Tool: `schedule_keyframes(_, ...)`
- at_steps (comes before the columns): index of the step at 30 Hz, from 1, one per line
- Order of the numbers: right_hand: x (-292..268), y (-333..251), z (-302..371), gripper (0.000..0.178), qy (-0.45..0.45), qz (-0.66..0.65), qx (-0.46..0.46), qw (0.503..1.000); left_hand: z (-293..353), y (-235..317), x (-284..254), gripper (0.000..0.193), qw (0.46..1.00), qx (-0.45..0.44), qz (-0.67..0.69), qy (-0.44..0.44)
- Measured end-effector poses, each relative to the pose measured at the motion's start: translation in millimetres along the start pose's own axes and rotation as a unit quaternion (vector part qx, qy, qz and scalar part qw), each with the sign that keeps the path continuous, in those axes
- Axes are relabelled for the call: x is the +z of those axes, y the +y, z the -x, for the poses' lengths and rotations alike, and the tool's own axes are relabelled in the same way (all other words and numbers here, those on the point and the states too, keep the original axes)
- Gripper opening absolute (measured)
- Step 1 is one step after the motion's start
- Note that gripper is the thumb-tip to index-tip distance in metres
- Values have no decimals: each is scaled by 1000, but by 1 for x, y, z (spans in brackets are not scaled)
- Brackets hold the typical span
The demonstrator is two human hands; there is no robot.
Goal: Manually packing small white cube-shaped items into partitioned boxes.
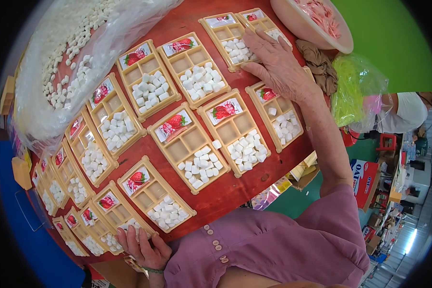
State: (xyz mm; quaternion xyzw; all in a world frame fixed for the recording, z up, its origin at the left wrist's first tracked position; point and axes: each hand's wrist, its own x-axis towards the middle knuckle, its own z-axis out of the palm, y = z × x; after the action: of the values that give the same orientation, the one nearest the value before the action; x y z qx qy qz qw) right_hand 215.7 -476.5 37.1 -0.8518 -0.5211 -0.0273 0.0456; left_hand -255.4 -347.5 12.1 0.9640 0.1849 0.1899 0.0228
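Reaching to the far right, my right hand [278, 62] lies open, palm down and fingers spread, over the marshmallow compartment of a beige compartment tray [229, 32] and its neighbour. White marshmallows [236, 51] show beside its fingers. My left hand [146, 248], with a band at the wrist, is at the table's near edge. Its fingers are apart and touch or hover over the lower end of another beige tray [117, 209]; nothing shows in them. Each nearby tray has a strawberry-printed sachet [137, 180] in the top slot, small compartments, and marshmallows in the large one.
Several more such trays stand in rows on the red table [245, 194]. A large clear bag of marshmallows [77, 57] lies at the far left. At the far right are a bowl of pink pieces [348, 36], a brown cloth [317, 67] and a bag of yellow-green strips [349, 89].
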Motion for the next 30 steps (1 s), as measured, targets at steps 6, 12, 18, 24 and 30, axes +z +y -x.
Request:
schedule_keyframes(6,-1,-2,-1,66,35,-62,1,997,3,-1,3,34,1000,-19,8,9)
schedule_keyframes(12,5,-3,-2,63,47,-37,-15,998,5,-2,4,33,1000,-16,12,12)
schedule_keyframes(18,8,1,-7,60,58,-54,-29,996,5,-2,6,32,1000,-20,11,14)
schedule_keyframes(24,-1,-11,-12,39,113,-99,-56,987,6,-1,5,32,1000,-25,14,9)
schedule_keyframes(30,2,-11,-32,19,127,-150,-20,980,6,-1,6,33,999,-30,16,7)
